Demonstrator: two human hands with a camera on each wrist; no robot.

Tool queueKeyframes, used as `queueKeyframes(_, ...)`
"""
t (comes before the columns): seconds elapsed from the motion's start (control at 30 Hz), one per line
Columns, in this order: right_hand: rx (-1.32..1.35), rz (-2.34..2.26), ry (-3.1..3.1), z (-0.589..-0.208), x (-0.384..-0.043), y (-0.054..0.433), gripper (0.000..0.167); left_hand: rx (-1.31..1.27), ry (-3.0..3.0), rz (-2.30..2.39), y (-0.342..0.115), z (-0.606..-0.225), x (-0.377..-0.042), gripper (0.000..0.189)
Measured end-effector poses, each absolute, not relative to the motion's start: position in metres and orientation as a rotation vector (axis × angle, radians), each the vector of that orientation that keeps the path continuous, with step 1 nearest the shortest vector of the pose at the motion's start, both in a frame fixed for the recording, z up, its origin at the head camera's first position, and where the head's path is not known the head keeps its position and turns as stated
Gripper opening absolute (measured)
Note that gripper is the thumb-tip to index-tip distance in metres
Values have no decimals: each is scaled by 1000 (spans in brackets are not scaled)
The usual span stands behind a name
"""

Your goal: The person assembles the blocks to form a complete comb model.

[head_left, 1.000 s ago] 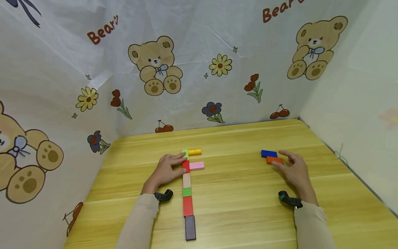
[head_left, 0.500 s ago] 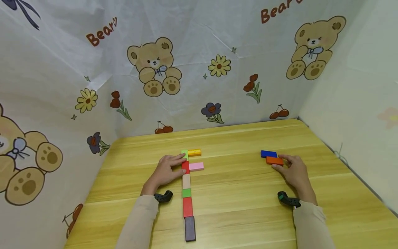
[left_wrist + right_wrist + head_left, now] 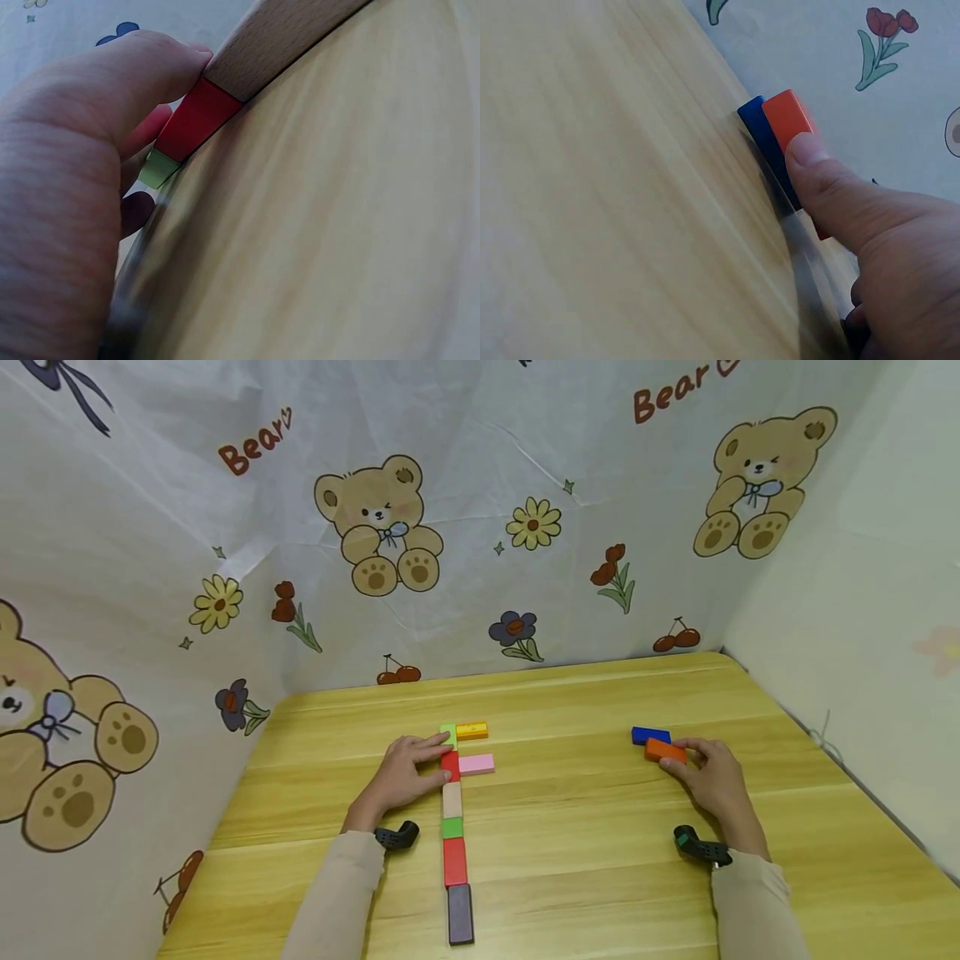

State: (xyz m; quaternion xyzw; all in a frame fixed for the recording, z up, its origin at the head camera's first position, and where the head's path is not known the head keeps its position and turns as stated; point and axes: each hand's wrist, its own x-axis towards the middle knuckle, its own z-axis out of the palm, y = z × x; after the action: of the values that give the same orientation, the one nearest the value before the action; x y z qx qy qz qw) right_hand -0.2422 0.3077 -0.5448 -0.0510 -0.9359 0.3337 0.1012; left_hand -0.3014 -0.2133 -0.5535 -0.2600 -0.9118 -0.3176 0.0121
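Note:
My right hand [image 3: 714, 781] pinches an orange block [image 3: 663, 751] between thumb and fingers. The block is slightly raised in front of a blue block [image 3: 650, 736] that lies on the table. In the right wrist view the thumb presses the side of the orange block [image 3: 787, 112], with the blue block [image 3: 765, 142] behind it. On the left, the fingers of my left hand [image 3: 401, 774] rest loosely over a light green block [image 3: 450, 742] and a red block [image 3: 451, 767] at the far end of a row. Its thumb tip touches near the red block's joint with a plain wooden block [image 3: 452, 800].
The row runs on toward me with a green block [image 3: 452, 828], a second red block [image 3: 454, 862] and a dark grey block [image 3: 461, 914]. A yellow block [image 3: 472, 731] and a pink block [image 3: 477, 764] jut out to its right. A bear-print cloth [image 3: 465, 568] stands behind the table.
My right fingers have closed on the orange block and lifted it slightly off the table, tilting it a little. The left hand has stayed where it was.

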Motion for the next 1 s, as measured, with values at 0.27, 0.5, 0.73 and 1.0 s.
queueKeyframes(0.27, -272, 1299, -2656, -536, -243, 309, 65, -780, -2861, -976, -213, -552, -302, 54)
queueKeyframes(0.5, -306, 1373, -2546, -532, -248, 301, 60, -779, -2852, -982, -214, -552, -302, 54)
queueKeyframes(0.73, -227, 1340, -2543, -526, -253, 283, 55, -795, -2835, -971, -214, -551, -299, 53)
queueKeyframes(1.0, 47, 1372, -2536, -510, -263, 247, 44, -783, -2846, -972, -215, -552, -300, 54)
